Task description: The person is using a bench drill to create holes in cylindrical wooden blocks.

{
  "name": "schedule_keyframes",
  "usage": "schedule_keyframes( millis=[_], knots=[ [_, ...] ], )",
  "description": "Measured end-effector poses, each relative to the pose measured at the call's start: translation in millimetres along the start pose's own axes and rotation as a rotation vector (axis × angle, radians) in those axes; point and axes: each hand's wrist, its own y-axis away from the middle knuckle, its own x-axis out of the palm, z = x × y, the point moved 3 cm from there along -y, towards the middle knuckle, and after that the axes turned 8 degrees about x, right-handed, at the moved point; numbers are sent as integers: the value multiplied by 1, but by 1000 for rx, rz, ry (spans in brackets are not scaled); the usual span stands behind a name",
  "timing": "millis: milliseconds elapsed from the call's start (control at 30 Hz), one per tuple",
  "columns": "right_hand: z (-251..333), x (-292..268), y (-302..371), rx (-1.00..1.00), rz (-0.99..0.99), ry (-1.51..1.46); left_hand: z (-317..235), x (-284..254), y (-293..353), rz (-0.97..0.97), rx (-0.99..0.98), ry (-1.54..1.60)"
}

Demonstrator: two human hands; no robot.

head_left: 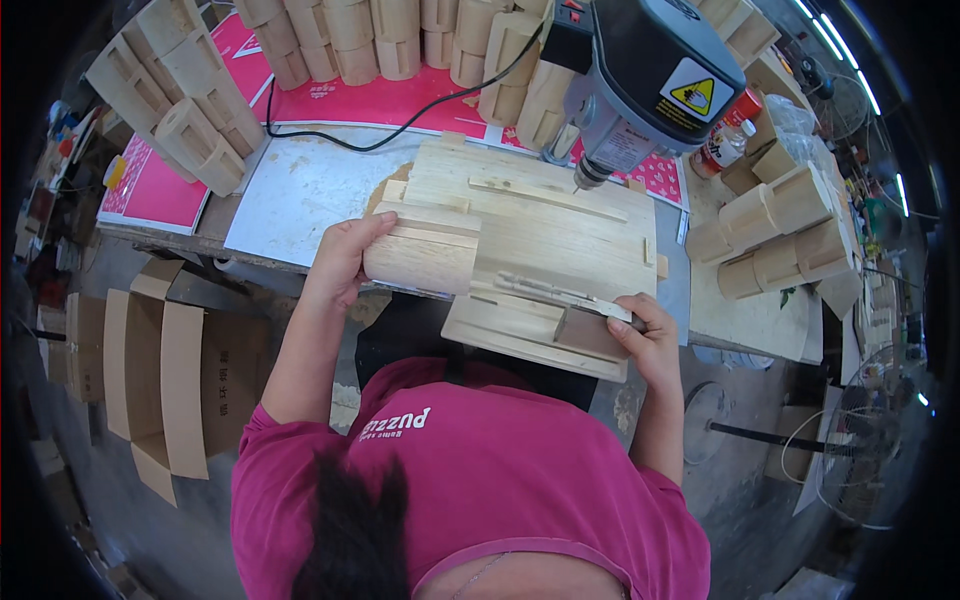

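My left hand (345,258) is closed around the left end of a pale, rounded wooden block (420,258) with a groove along its top. The block is held at the near left edge of a plywood jig board (545,225). Closed fingers of my right hand (648,338) grip one end of a long thin silver metal tool (560,292), whose exact kind I cannot make out. That tool points left toward the block, above a lower wooden piece (530,330) with raised strips. The drill press (640,110) stands beyond the board, its chuck (593,175) above the board's far right part.
Stacks of grooved wooden cylinders (350,40) line the back, with more at left (200,145) and right (785,245). A black cable (400,130) crosses the table. A plastic bottle (722,150) stands right of the drill. An open carton (185,390) sits on the floor at left.
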Motion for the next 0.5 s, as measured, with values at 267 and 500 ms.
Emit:
schedule_keyframes(
  millis=[267,500],
  knots=[
    [9,-12,-4,-159,42,-107,-2,22,11,82,35,-24],
    [-5,-23,-10,-138,78,-125,13,28,7,115,34,-106]
  ],
)
